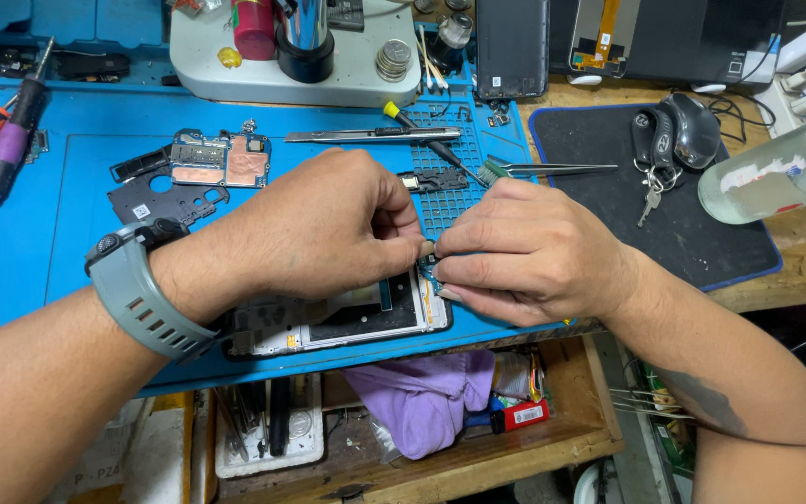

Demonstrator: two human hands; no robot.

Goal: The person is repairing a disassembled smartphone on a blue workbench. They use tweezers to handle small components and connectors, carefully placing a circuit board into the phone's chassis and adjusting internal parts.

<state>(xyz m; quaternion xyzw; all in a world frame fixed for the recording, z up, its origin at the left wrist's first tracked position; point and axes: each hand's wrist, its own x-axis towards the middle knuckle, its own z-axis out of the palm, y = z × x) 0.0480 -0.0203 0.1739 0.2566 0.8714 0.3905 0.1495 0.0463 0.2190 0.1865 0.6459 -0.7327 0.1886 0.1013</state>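
Left hand (pixel 328 229) and right hand (pixel 524 252) meet fingertip to fingertip, both pinched on small part (pixel 427 259) above opened phone (pixel 347 322), which lies on blue mat (pixel 67 233) under both hands

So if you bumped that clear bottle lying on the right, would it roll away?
Probably. The clear bottle is round and lies on its side, partly on the black mat, so a nudge could roll it. It looks like smooth glass, perhaps slippery and breakable.
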